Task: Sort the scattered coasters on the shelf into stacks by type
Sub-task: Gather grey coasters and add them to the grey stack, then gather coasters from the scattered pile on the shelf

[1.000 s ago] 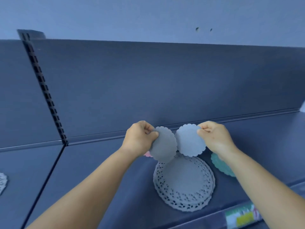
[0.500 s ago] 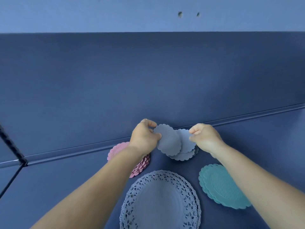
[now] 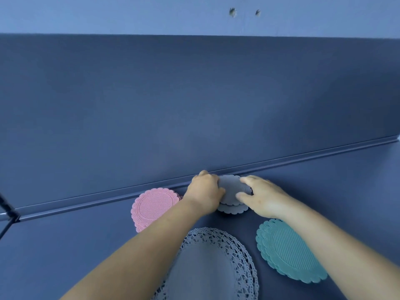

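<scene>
A stack of small grey scalloped coasters [image 3: 232, 192] lies on the dark blue shelf [image 3: 337, 191] close to its back wall. My left hand [image 3: 204, 192] grips the stack's left edge with curled fingers. My right hand [image 3: 263, 198] holds the right edge between thumb and fingers, covering part of it. A pink ribbed coaster stack [image 3: 152, 207] lies to the left, partly under my left forearm. Nearer me lie a teal ribbed coaster [image 3: 289, 252] on the right and a large white lace doily [image 3: 213, 267] in the middle.
The shelf's back panel [image 3: 194, 105] rises right behind the grey stack, with a raised lip along its foot. A black slotted upright [image 3: 5, 205] shows at the far left edge.
Both hands brought their two grey coasters together and lowered them onto the grey stack by the back wall. The view shifted, so the pink and teal coasters show more fully.
</scene>
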Motion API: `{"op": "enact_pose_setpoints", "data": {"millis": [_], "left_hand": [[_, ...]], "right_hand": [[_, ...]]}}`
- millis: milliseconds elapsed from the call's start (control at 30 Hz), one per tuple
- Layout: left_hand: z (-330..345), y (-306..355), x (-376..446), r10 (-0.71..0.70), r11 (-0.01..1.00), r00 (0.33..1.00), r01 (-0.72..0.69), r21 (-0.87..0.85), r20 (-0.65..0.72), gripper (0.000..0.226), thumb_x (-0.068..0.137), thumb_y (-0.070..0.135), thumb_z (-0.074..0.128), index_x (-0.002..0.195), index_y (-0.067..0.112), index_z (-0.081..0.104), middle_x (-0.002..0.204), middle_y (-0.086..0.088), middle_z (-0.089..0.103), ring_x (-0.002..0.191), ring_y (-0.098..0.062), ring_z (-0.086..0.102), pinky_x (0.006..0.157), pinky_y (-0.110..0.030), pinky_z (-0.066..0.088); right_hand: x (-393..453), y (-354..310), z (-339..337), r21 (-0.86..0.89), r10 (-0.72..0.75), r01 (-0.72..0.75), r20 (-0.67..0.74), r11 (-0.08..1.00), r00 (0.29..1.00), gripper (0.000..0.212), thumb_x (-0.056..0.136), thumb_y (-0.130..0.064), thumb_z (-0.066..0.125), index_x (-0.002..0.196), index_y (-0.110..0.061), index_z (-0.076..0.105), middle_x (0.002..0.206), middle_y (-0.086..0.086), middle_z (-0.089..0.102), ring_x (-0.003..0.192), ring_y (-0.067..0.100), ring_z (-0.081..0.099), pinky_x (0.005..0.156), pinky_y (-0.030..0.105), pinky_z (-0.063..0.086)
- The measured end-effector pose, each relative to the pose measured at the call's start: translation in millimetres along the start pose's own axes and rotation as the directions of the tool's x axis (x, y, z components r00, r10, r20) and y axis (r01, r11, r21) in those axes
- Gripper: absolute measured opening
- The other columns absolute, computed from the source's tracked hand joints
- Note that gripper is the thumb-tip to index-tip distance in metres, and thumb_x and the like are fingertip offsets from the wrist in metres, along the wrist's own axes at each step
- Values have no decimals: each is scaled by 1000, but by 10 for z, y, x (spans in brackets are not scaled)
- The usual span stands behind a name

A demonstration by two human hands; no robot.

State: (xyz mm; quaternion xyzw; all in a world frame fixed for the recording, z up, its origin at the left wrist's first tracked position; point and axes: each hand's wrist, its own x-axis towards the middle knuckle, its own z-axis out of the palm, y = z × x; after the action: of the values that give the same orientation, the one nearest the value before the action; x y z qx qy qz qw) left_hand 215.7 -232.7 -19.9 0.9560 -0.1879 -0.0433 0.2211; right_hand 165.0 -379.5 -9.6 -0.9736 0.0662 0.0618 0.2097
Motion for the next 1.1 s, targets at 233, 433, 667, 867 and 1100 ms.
{"op": "enact_pose_setpoints", "data": {"millis": [233, 433, 667, 867, 1100], "left_hand": [[-121, -66, -228, 106, 972, 994, -97, 216, -31, 31, 96, 28, 44, 119, 10, 51, 124, -8, 50, 115, -27, 45, 88, -34, 40], [-463, -389, -771, 126, 951, 982, -79, 299, -140, 46, 96, 31, 43, 137, 12, 38, 135, -6, 47, 124, -25, 40, 102, -34, 37], [-862, -1178, -1670, 15, 958, 984, 37, 285, -179, 52, 97, 33, 42, 144, 16, 27, 143, -1, 40, 131, -20, 34, 104, -29, 33], [-1184, -1886, -2536, -82, 946, 973, 143, 290, -215, 55, 97, 35, 42, 146, 16, 23, 144, 0, 39, 131, -19, 34, 105, -29, 32], [-1506, -2668, -3512, -202, 911, 944, 279, 305, -260, 51, 96, 36, 44, 140, 15, 31, 139, -5, 43, 128, -24, 38, 103, -33, 34]], "right_hand": [[-116, -199, 25, -192, -39, 27, -62, 981, 997, 61, 97, -42, 39, 150, -21, 18, 159, -8, 8, 146, 19, 8, 116, 32, 16], [-378, -772, 190, -163, -225, 205, -115, 965, 968, 62, 95, -43, 43, 149, -22, 22, 157, -8, 18, 144, 14, 16, 115, 28, 14], [-806, -1686, 637, -110, -361, 350, -91, 930, 928, 43, 94, -40, 47, 133, -26, 40, 145, -10, 37, 135, 14, 29, 109, 29, 27], [-1272, -2517, 1106, -96, -431, 426, -30, 900, 902, 59, 96, -42, 43, 148, -22, 24, 155, -10, 23, 143, 13, 18, 115, 30, 19], [-1788, -3390, 1650, -42, -509, 510, 23, 859, 860, 57, 97, -41, 41, 148, -22, 24, 156, -10, 22, 144, 13, 16, 115, 30, 18]]}}
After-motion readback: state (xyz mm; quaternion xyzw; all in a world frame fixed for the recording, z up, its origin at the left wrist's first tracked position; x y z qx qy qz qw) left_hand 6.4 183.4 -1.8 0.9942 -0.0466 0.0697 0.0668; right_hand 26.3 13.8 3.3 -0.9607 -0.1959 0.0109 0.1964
